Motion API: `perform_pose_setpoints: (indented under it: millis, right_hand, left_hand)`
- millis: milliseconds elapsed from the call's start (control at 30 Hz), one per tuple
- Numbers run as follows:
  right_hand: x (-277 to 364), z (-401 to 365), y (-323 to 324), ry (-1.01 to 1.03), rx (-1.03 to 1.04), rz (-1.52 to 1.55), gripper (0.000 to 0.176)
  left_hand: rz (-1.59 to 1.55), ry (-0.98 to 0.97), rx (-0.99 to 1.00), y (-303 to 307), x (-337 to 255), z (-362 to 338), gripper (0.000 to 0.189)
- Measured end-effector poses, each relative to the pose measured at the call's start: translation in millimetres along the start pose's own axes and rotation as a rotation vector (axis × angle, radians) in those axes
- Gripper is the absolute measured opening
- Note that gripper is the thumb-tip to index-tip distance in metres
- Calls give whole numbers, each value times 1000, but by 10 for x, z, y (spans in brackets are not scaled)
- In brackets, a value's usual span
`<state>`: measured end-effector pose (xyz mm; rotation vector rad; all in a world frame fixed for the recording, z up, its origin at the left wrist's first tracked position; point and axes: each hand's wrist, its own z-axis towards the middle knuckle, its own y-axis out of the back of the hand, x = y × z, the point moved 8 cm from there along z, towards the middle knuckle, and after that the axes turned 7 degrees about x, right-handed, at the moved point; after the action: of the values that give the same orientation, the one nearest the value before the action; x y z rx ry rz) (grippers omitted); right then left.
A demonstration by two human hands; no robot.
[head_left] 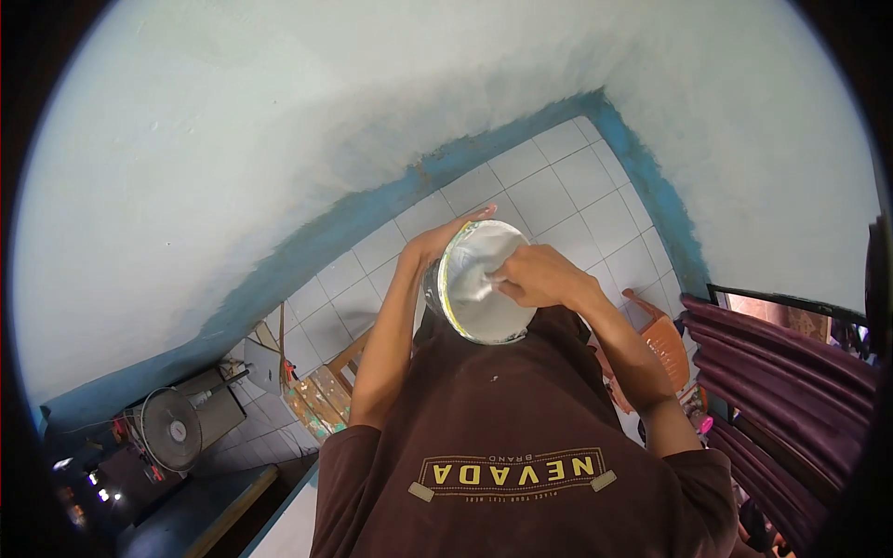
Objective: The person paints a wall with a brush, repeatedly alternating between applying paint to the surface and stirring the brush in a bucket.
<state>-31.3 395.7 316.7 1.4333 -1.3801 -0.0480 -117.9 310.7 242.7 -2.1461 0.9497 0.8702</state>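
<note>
A round bucket (pixel 447 296) is tilted in front of my body, its rim smeared with white and yellow. White paint (pixel 488 323) lies inside it. My left hand (pixel 451 235) holds the bucket from its left and far side, with fingertips showing past the rim. Over the bucket's mouth, my right hand (pixel 542 276) is closed, its fingers reaching down inside. What those fingers grip is mostly hidden; only a pale bit shows beside them against the paint.
Pale walls (pixel 279 121) with a blue lower band (pixel 372 200) surround a white tiled floor (pixel 521 177). An orange plastic chair (pixel 665 346) and dark red curtains (pixel 781 353) are at right. A fan (pixel 172 428) and a paint-spotted wooden bench (pixel 318 402) are at left.
</note>
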Motion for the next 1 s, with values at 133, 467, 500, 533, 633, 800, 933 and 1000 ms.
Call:
perform_pose_setpoints:
  millis: [133,467,500,533,633,800,933,1000]
  right_hand:
    - [123,62,87,5,-378,-15,24]
    - [110,101,131,-35,-310,-13,27]
    - [108,214,-28,8,-254,8,28]
    - [122,218,-89,5,-257,8,28]
    - [37,194,-250,-39,-101,-93,17]
    - [3,144,-53,-7,-88,-63,22]
    - [57,190,-163,-20,-260,-72,23]
    - [-37,140,-236,-37,-122,-61,19]
  left_hand:
    - [54,33,24,46,104,87,83]
    - [15,37,-61,92,107,-114,86]
    - [4,98,-36,61,97,-106,83]
    - [7,99,-33,71,147,-98,83]
    - [35,-8,-62,179,276,-72,87]
    - [39,64,-23,86,173,-74,90]
    - [-33,202,85,-31,240,-74,90]
    - [53,70,-88,144,282,-91,90]
